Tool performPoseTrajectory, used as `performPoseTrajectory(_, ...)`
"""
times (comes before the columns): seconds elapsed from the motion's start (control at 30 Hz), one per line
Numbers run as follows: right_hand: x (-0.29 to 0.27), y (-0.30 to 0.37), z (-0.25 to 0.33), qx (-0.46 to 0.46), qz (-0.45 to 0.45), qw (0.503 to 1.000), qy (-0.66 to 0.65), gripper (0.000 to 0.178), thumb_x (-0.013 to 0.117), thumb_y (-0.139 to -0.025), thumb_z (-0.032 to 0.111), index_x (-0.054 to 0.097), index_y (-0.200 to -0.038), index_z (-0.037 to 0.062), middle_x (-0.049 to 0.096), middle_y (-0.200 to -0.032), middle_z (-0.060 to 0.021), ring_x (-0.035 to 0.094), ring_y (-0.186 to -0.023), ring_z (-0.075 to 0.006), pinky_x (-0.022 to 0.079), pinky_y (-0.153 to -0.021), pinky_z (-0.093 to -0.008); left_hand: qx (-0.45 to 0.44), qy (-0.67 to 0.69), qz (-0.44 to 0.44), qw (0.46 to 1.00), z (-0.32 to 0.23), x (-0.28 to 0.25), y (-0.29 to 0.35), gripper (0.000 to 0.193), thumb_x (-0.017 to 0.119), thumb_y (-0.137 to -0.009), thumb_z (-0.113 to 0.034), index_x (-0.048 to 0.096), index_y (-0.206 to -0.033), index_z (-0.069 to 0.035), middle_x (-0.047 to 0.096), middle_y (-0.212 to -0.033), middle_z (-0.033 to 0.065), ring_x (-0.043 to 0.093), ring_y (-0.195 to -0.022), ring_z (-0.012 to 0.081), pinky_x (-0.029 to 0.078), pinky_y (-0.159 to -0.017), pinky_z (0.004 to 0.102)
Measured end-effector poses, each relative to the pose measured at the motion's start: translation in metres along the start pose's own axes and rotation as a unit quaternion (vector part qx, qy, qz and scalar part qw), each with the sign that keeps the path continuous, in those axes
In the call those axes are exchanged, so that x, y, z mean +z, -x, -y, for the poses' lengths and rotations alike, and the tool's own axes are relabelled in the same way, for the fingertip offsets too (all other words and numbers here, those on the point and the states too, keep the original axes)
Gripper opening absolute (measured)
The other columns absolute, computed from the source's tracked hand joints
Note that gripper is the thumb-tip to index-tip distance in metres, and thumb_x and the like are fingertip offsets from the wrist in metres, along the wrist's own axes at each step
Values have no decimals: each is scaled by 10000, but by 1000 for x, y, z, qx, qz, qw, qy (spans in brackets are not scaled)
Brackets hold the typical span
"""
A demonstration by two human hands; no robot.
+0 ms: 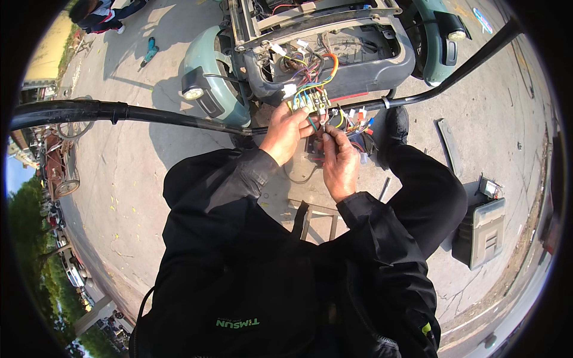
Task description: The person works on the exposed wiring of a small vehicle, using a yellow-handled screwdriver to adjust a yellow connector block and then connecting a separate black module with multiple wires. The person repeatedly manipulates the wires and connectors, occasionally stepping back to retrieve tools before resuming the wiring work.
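Observation:
A pale terminal block with metal screws is held up before the open body of a green vehicle. My left hand is closed on its left end, thumb on top. Just below the block, my right hand pinches a wire between thumb and fingertips; its exact end is too small to make out. A bundle of coloured wires runs from the block up into the vehicle. To the right hangs a cluster of loose connectors in white, red and blue. Beneath my hands, a dark box-shaped part is mostly hidden.
A black bar crosses in front of the vehicle. On the ground lie a teal power drill, a long grey strip, a thin rod and a grey case. A person is far left.

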State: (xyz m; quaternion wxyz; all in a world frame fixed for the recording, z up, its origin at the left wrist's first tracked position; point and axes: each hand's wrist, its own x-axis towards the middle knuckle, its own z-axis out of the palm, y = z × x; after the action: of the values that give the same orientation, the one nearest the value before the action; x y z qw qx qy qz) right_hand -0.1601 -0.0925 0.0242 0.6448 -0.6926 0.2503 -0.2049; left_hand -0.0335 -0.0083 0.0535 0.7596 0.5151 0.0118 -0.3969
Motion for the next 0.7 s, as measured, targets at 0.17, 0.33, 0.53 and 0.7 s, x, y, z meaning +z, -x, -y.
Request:
performPoseTrajectory(0.17,5,-19,15,-105,-29,987,117,169,631,-967,69,676,-1107,-14,719,-833,-126,671,-674,-177,528,-631,-309,15,2,6,1000,5,-5,-1,293,506,-1027,-98,475,-1315,-54,636,-1212,101,679,-1038,211,586,-865,357)
performPoseTrajectory(0.33,8,-34,29,-76,-13,985,154,171,645,-948,83,679,-1075,-26,734,-870,-166,717,-731,-225,546,-691,-326,11,-10,-6,1000,7,-8,-1,298,505,-1019,-87,474,-1314,-62,624,-1206,75,670,-1035,185,584,-859,346)
performPoseTrajectory(0.53,16,-42,36,-23,-28,994,108,145,631,-908,56,685,-996,-45,714,-819,-223,733,-748,-330,553,-696,-379,10,-33,-25,999,10,-8,-2,291,528,-1015,-97,490,-1302,-75,617,-1151,39,637,-1000,135,570,-844,317)
performPoseTrajectory(0.7,16,-47,43,-41,-20,984,171,147,630,-890,71,713,-976,-14,699,-798,-233,717,-744,-363,557,-703,-399,12,-41,-20,999,9,-8,-3,291,529,-1011,-88,501,-1300,-75,615,-1139,30,632,-997,125,570,-841,321)
